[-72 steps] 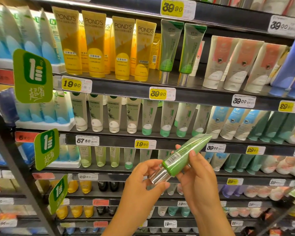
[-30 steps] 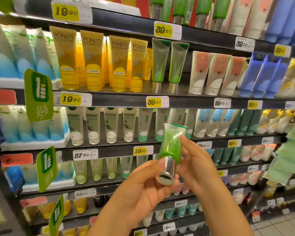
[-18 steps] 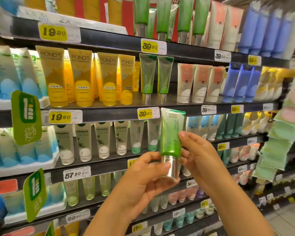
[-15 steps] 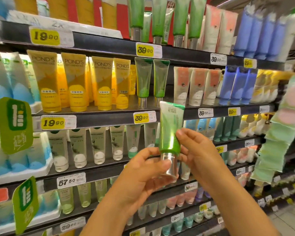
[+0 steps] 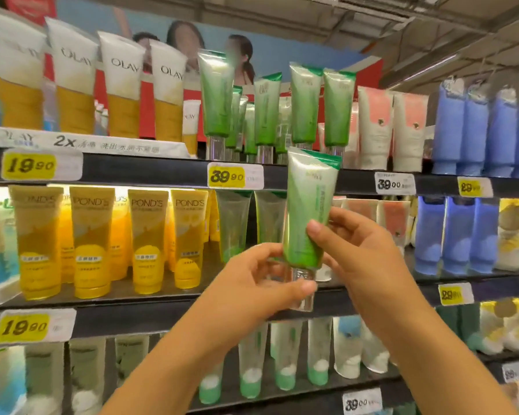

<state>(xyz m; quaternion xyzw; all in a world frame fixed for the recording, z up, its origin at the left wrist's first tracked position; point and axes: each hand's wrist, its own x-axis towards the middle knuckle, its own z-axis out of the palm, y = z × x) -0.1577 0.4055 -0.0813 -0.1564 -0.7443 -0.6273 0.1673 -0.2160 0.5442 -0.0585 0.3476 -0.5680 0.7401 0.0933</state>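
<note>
Fingers (image 5: 340, 218) of the right hand (image 5: 369, 259) pinch the green tube (image 5: 309, 199) at mid-body. The left hand (image 5: 252, 283) grips its silver cap (image 5: 302, 298); the tube is upright, cap down, before the shelves, its print unreadable. To its left stand OLAY tubes (image 5: 123, 85) above POND'S tubes (image 5: 147, 235), and the adjacent price tag (image 5: 226, 176) reads 39.90.

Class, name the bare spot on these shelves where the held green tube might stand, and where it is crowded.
Top shelf, front row: a slot between the leftmost green tube and the next front tube; rear tubes sit further back. Olay tubes and Pond's tubes are packed tight. Behind the held tube the shelf is hidden.
</note>
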